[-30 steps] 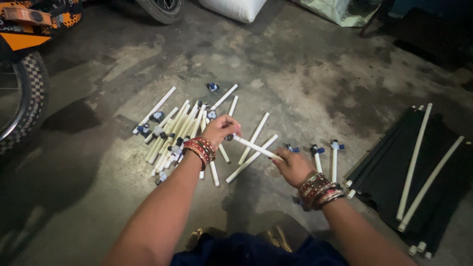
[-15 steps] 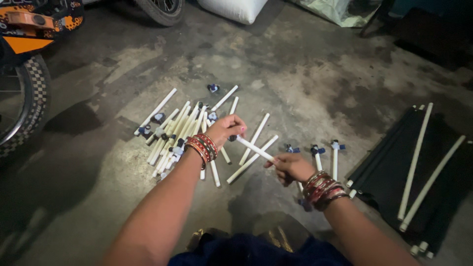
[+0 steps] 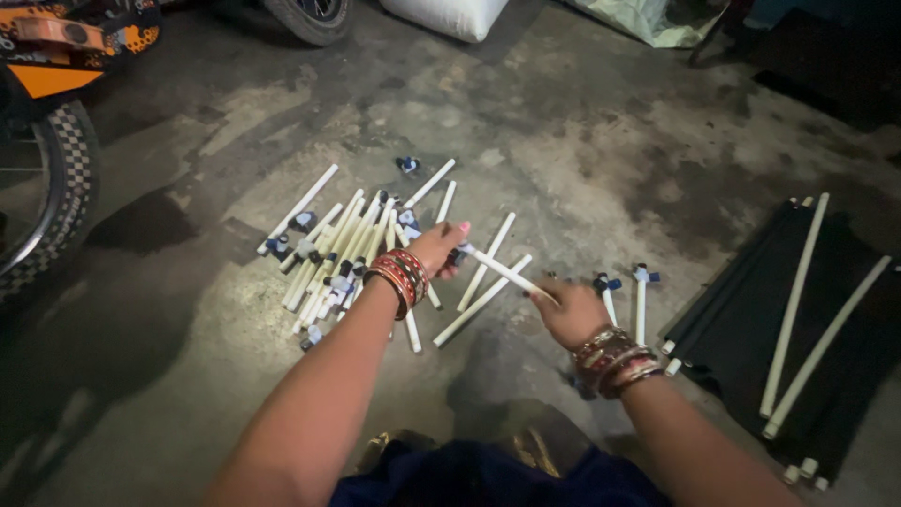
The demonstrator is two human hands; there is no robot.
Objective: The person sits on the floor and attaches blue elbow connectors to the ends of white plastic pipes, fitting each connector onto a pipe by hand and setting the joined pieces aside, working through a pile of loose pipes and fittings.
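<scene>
You held a short white pipe (image 3: 504, 270) just above the concrete floor (image 3: 582, 131), slanting between your two hands. Your left hand (image 3: 439, 248) was closed on its upper end, where a dark fitting sat, and your right hand (image 3: 566, 312) pinched its lower end with the fingers curled in. Bangles ringed both of your wrists. Just left of your left hand lay a heap of white pipes (image 3: 338, 249) with small blue-and-dark fittings among them. To your right, two pipes with blue fittings (image 3: 640, 293) lay near black sheets (image 3: 751, 319) bearing longer white pipes. A bicycle wheel (image 3: 42, 202) stood far left.
</scene>
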